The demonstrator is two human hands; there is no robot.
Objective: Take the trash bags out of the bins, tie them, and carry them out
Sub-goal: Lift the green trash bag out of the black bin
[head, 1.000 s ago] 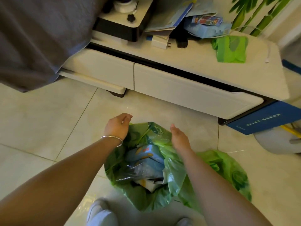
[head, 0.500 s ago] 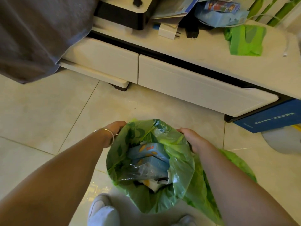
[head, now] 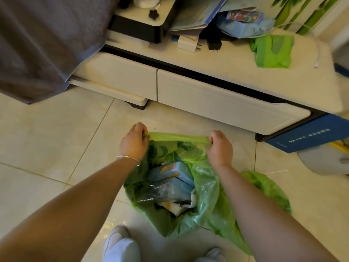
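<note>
Both hands closed on the far rim of a green trash bag (head: 205,201): left hand (head: 134,143) pinching the left end of the rim, right hand (head: 220,148) pinching the right end, plastic stretched taut between them.
Silver bangle (head: 128,158) on the left wrist.
Bag standing on the tiled floor (head: 47,148), mouth open toward the camera, near the feet.
Contents: light blue cartons (head: 171,175) with orange markings, a crumpled clear wrapper (head: 160,192), scraps of white paper (lower items hard to make out).
Second heap of green plastic (head: 268,188) on the floor just right of the bag, partly behind the right forearm; cannot tell whether joined to the held bag.
White shoes (head: 117,244) at the near edge, one to each side.
Far side: low cream cabinet (head: 217,103) with two drawer fronts, set on dark feet.
On its top: folded green bag (head: 272,52) at right, blue packaging (head: 243,25), papers (head: 198,17), a white plug (head: 188,44), a black plug (head: 213,43).
Far left: grey fabric (head: 41,42) hanging over the cabinet's end.
Right: blue printed box (head: 309,133) beside the cabinet's corner, above a pale round object (head: 321,161) (cut off by the frame).
</note>
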